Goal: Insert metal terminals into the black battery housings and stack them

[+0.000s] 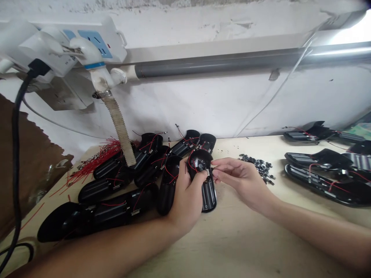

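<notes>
The black shell [209, 197] with a red wire [190, 157] sits upright over the middle of the table [232, 235]; the left hand [187, 193] has its fingers wrapped around it, thumb pressing inside; the right hand [239, 175] has thumb and forefinger pinched nearly closed at its edge, seemingly on a small dark piece [214, 168]; the step looks like seating that piece, and the next move likely calls for a steady hold and light, exact pressure; a pile of small parts [257, 166] lies just beyond; other shells [110, 212] lie either side, loose red wires [95, 158] at left; behind, a white wall [188, 104] carries a grey pipe [217, 67] and power strip [116, 42].
</notes>
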{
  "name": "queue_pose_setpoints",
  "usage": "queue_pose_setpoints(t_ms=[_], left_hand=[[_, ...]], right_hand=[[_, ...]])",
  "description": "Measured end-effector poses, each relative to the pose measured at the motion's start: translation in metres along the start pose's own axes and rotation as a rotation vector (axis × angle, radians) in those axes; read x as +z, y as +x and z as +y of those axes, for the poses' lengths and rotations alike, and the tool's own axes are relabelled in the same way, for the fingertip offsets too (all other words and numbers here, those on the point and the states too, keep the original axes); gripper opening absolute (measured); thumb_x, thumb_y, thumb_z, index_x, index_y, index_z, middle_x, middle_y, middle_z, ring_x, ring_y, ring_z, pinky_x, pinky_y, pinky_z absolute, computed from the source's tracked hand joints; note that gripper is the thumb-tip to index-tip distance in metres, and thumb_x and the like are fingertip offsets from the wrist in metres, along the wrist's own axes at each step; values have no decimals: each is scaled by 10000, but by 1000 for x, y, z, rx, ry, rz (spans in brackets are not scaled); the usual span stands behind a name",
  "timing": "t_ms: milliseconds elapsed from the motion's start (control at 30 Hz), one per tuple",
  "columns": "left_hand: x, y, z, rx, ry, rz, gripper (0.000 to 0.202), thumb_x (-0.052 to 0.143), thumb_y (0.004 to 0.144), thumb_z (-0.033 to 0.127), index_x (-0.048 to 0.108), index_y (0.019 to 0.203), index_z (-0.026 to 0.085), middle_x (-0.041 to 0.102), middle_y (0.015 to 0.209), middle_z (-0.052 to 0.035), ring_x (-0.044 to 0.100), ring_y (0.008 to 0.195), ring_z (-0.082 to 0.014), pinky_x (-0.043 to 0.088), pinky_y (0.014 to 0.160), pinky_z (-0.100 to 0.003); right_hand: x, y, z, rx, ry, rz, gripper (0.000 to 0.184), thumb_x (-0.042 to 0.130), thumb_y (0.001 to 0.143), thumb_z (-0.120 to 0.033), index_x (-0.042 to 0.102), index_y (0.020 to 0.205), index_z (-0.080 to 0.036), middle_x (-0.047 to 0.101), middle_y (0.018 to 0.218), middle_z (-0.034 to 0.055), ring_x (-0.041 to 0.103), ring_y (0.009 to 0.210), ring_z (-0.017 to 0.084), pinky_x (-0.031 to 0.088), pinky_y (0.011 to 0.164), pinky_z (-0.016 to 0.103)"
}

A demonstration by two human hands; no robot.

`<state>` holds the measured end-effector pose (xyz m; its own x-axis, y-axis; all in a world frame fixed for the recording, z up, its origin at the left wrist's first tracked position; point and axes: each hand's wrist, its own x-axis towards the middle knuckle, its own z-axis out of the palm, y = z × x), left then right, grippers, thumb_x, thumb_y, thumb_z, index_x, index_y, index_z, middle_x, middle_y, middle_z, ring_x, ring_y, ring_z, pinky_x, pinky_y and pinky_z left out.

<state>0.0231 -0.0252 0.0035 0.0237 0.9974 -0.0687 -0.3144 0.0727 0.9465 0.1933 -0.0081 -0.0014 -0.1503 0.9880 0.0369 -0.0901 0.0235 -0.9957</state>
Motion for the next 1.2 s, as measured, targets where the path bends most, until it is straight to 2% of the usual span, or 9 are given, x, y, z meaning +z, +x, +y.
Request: queue_pose_setpoints(t_ms=[200, 267, 367, 567, 700, 900, 1067, 1200], left_hand=[[0, 0, 0, 33, 40, 11, 282, 662, 926, 246, 585, 1196, 230, 698, 1048, -18, 692, 860, -175, 583, 755, -296], [-1, 1, -1, 53, 82, 26, 298, 668, 925, 246, 594, 1213, 232, 702, 1104, -31, 695, 979, -202, 586, 835, -318], [-3, 1, -3, 102, 160, 34, 297, 665, 944, 238, 614, 1237, 230, 704, 1219, -55, 663, 1200, -245, 554, 1029, -370], [-6, 3, -5, 208, 269, 27, 306, 634, 992, 221, 617, 1298, 235, 691, 1346, -64, 604, 1331, -250, 423, 1215, -429], [-8, 4, -7, 220, 339, 35, 333, 626, 1003, 231, 604, 1335, 230, 674, 1387, -74, 586, 1348, -261, 389, 1229, -457], [-8, 3, -10, 219, 352, 21, 364, 631, 1012, 242, 584, 1373, 254, 665, 1418, -60, 576, 1367, -252, 384, 1229, -445], [-8, 2, -11, 182, 325, -19, 367, 627, 1025, 238, 560, 1386, 244, 679, 1393, -76, 620, 1323, -263, 465, 1149, -437], [-8, 2, -11, 193, 333, -36, 346, 621, 1014, 207, 563, 1354, 234, 699, 1335, -73, 625, 1320, -263, 457, 1153, -438]], right_hand=[[1, -1, 1, 41, 42, 7, 239, 964, 799, -407, 871, 928, -229, 805, 820, 46, 727, 730, 167, 634, 726, 331], [1, -1, 0, 58, 48, 12, 246, 978, 779, -410, 880, 913, -229, 805, 810, 51, 720, 707, 168, 631, 698, 326], [0, -1, -2, 76, 24, 17, 245, 1008, 730, -387, 894, 889, -240, 809, 788, 54, 717, 689, 169, 631, 685, 318], [1, -5, -7, 104, -12, 29, 248, 1004, 720, -414, 921, 912, -280, 854, 884, 72, 771, 748, 191, 662, 754, 336], [2, -7, -8, 70, -45, 43, 213, 971, 767, -404, 924, 943, -294, 858, 892, 67, 786, 765, 203, 658, 768, 350], [1, -7, -8, 43, -99, 5, 206, 928, 815, -403, 883, 914, -228, 851, 898, 75, 759, 761, 196, 642, 761, 354], [-1, -8, -4, 42, -100, -4, 332, 879, 870, -422, 717, 1060, -203, 818, 806, 54, 762, 739, 207, 621, 751, 372], [1, -10, -3, -50, -161, -24, 298, 809, 921, -370, 585, 1057, -227, 783, 747, 25, 736, 732, 200, 578, 702, 348]])
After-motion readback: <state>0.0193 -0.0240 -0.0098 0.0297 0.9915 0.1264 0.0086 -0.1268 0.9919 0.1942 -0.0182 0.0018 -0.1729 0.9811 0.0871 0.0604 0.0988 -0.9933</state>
